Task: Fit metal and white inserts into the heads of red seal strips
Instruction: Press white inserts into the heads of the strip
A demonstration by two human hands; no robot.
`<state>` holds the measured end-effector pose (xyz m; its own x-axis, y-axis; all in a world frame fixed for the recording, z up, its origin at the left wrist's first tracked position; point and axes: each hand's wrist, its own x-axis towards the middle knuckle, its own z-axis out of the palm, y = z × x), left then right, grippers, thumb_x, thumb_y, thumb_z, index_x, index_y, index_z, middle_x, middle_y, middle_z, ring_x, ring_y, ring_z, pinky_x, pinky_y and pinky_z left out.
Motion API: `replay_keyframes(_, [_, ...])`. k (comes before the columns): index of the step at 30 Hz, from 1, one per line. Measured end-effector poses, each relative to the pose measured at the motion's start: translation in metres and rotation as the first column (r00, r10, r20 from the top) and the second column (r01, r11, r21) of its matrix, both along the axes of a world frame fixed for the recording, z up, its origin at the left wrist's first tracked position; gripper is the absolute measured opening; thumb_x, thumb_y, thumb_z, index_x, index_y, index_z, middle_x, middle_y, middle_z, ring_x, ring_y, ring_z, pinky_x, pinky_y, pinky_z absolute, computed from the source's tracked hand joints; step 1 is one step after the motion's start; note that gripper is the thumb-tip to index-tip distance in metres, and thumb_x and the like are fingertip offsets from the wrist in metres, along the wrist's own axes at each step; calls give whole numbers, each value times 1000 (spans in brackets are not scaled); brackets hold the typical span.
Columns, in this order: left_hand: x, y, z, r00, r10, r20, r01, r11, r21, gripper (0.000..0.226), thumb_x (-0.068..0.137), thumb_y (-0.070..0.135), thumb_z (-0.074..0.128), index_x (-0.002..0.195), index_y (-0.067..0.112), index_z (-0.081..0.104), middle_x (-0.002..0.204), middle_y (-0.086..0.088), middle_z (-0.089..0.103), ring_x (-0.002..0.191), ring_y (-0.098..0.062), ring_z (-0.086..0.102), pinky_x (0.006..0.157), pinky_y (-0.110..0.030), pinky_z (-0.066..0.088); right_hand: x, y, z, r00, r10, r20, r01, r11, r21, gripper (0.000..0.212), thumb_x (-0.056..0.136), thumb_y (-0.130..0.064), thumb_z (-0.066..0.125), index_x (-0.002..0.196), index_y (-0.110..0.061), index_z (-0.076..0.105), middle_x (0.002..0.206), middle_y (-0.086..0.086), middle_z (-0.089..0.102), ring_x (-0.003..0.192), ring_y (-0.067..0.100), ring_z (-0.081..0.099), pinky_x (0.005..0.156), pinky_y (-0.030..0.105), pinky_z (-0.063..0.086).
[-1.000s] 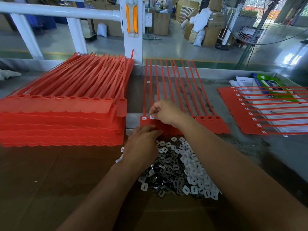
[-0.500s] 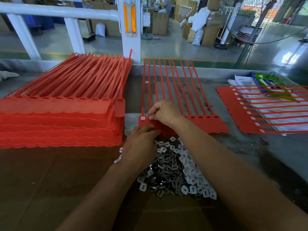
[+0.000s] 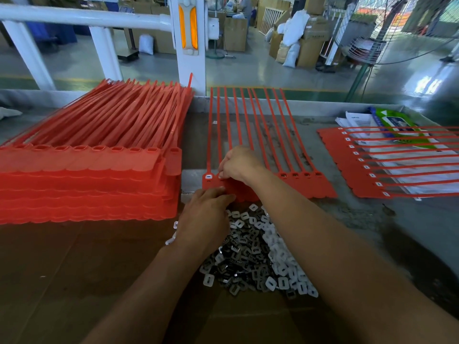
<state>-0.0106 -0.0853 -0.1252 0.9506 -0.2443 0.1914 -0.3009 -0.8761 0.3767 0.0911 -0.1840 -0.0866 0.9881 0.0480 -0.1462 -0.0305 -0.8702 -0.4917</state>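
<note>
While the sheet of red seal strips (image 3: 320, 187) is lying flat mid-scene, heads toward the near side, the right hand (image 3: 238, 165) is bending over its left end, fingertips bunched and pressing on the second head from the left; whether they are pinching an insert cannot be told. A white insert (image 3: 208, 176) is sitting in the leftmost head. The left hand (image 3: 206, 217) is resting over the pile of metal and white inserts (image 3: 260, 252), fingers pressed together, tips touching the sheet's near edge.
</note>
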Motion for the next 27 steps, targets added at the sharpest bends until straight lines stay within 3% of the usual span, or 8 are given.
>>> replay_keyframes(4, [0,0,1,1000,-3,-4,2,1000,-8,49,88,13,43,134,29,46,144,8,37,129,-16,29,101,-23,22,-5,-4,0,995,93,32,-93,996,-5,26,84,-21,66,109,-12,68,121,5,60,114,22,52,99,35,42])
replay_keyframes(12, [0,0,0,1000,6,-3,-6,1000,-11,48,88,14,44,133,30,48,143,8,39,128,-16,30,101,-23,23,-23,-31,8,994,108,-19,-94,931,352,16,87,-13,60,102,-16,67,96,-8,60,92,6,54,80,21,37])
replay_keyframes(15, [0,0,1,1000,9,-11,-10,1000,-23,47,88,14,44,132,30,49,143,9,39,128,-16,29,101,-24,23,-37,-51,14,983,178,50,-185,957,221,10,86,-18,63,94,-21,68,88,-16,59,87,2,55,77,20,39])
replay_keyframes(19, [1,-1,1,999,18,-30,-19,1000,-23,49,87,13,45,134,30,47,144,8,37,130,-16,27,103,-25,20,-60,-76,22,959,281,23,-282,959,37,13,81,-22,68,76,-32,62,75,-23,57,72,-9,53,58,6,36])
replay_keyframes(21, [1,-1,2,999,21,-38,-21,1000,-21,49,88,13,44,134,30,46,144,8,37,130,-16,26,103,-24,20,-69,-85,23,957,289,-1,-289,957,21,11,80,-20,70,78,-30,66,72,-23,58,68,-11,53,53,1,37])
replay_keyframes(27, [1,-2,2,999,24,-45,-25,999,-27,47,89,13,43,133,28,47,144,7,38,130,-17,27,103,-24,19,-81,-94,20,947,321,-12,-322,946,-42,15,79,-20,72,93,-21,71,73,-24,55,70,-12,52,57,0,38])
